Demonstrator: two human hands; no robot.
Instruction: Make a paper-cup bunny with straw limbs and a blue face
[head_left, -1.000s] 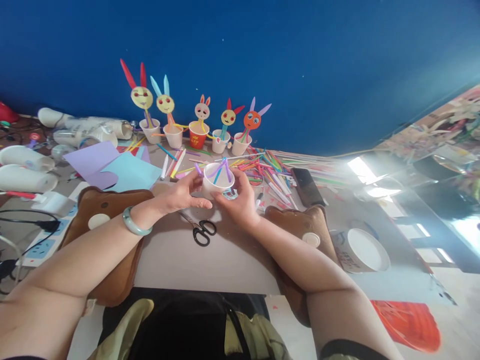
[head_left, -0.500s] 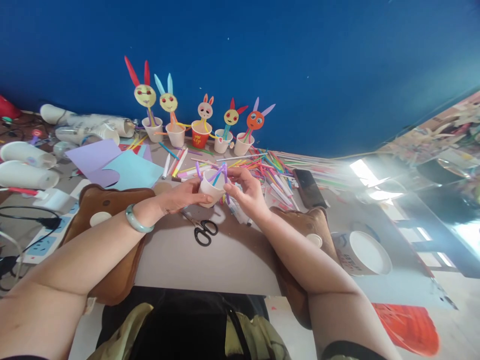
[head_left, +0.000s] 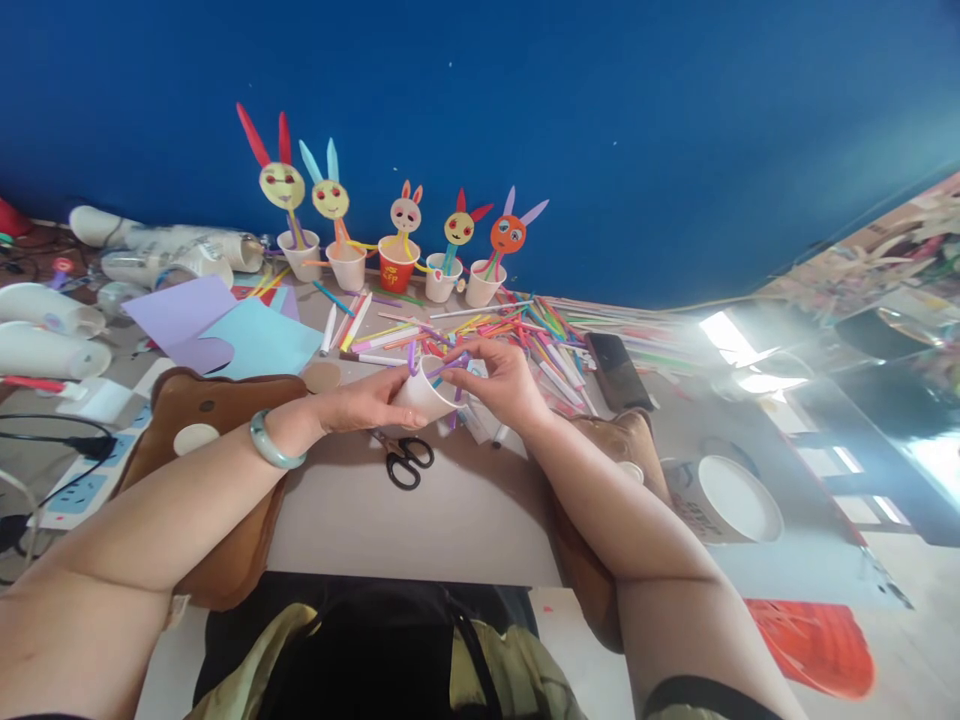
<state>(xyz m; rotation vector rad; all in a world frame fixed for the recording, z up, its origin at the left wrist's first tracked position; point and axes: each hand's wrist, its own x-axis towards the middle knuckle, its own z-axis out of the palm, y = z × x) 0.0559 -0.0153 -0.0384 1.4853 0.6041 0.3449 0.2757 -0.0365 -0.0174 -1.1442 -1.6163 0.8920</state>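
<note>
My left hand (head_left: 367, 402) is closed round a white paper cup (head_left: 424, 393), which tilts with its mouth toward the right. Purple pipe cleaners (head_left: 448, 375) stick out at the cup's rim. The thumb and fingers of my right hand (head_left: 501, 378) pinch a purple pipe cleaner at the cup's mouth. Just below the cup, black-handled scissors (head_left: 407, 462) lie on the table. The inside of the cup is mostly hidden.
Several rabbit-faced figures in paper cups (head_left: 397, 262) line the blue wall. Loose pipe cleaners and markers (head_left: 517, 335) cover the table's middle. A phone (head_left: 616, 370) and a paper tub (head_left: 727, 500) lie at right; purple and light-blue paper (head_left: 262, 335), white cups (head_left: 52, 350) and a power strip (head_left: 90, 490) at left.
The cup has tipped to the right in my left hand. My right hand has gone from holding the cup's side to pinching a purple pipe cleaner at its mouth.
</note>
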